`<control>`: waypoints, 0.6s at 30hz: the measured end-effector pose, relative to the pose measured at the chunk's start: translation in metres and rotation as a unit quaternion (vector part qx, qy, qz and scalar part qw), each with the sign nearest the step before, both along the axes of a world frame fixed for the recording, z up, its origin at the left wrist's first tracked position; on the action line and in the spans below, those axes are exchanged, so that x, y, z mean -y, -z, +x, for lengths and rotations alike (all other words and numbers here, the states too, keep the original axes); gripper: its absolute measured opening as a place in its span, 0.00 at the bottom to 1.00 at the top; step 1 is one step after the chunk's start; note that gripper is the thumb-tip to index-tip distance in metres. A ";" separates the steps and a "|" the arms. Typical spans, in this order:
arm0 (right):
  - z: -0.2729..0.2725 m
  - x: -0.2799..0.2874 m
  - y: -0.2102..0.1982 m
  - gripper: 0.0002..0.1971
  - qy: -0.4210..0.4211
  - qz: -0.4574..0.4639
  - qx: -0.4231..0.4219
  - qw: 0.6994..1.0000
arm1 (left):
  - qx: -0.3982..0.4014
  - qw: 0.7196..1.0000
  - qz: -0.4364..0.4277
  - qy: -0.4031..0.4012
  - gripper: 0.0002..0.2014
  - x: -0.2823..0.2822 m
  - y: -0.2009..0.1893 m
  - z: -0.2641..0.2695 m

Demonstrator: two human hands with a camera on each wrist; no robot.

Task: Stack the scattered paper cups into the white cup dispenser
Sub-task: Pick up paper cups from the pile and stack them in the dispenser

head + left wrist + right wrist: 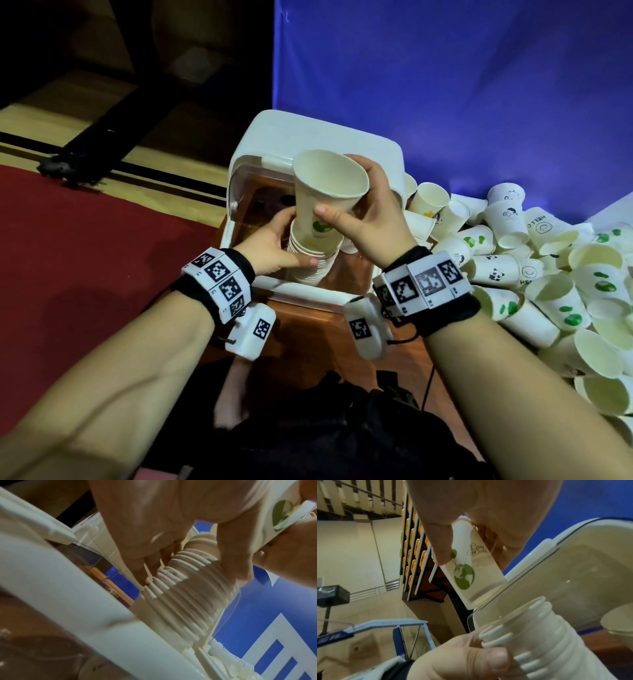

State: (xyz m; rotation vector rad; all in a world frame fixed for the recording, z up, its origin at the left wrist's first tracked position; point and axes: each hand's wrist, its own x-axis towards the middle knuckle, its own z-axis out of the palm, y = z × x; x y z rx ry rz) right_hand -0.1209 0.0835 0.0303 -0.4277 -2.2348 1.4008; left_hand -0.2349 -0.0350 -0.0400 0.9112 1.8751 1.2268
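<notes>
The white cup dispenser (322, 137) lies open on a wooden table in front of me. My left hand (274, 240) grips a stack of nested paper cups (313, 263) inside it; their ribbed rims (185, 588) show in the left wrist view. My right hand (363, 212) pinches a single paper cup (325, 192) with a green globe print (464, 576), mouth up, its base just above the stack's top cup (518, 626). The dispenser's lid (573, 563) rises behind.
A big heap of loose paper cups (548, 267) covers the table to the right. A blue backdrop (445, 85) stands behind. Red carpet (85, 257) and wooden floor lie to the left. A dark bag (325, 428) sits near my body.
</notes>
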 end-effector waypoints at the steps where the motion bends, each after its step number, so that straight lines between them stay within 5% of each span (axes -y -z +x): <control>1: -0.001 0.000 0.001 0.35 -0.002 0.007 0.000 1.000 | 0.001 1.000 0.000 0.000 0.43 0.000 0.001 -0.001; 5: 0.001 -0.005 0.015 0.36 0.005 -0.004 0.012 1.000 | -0.004 1.000 -0.012 0.012 0.49 -0.001 0.005 -0.003; 9: 0.005 -0.005 0.038 0.36 0.009 -0.004 0.053 0.999 | -0.015 1.000 -0.022 0.001 0.44 -0.002 0.007 -0.003; 15: 0.021 -0.013 0.052 0.47 -0.023 0.018 0.122 0.992 | -0.071 0.996 -0.053 0.010 0.46 0.001 0.006 -0.006; 18: 0.044 -0.025 0.053 0.39 -0.008 0.061 0.158 0.985 | -0.080 0.996 -0.038 0.021 0.52 0.011 -0.004 -0.005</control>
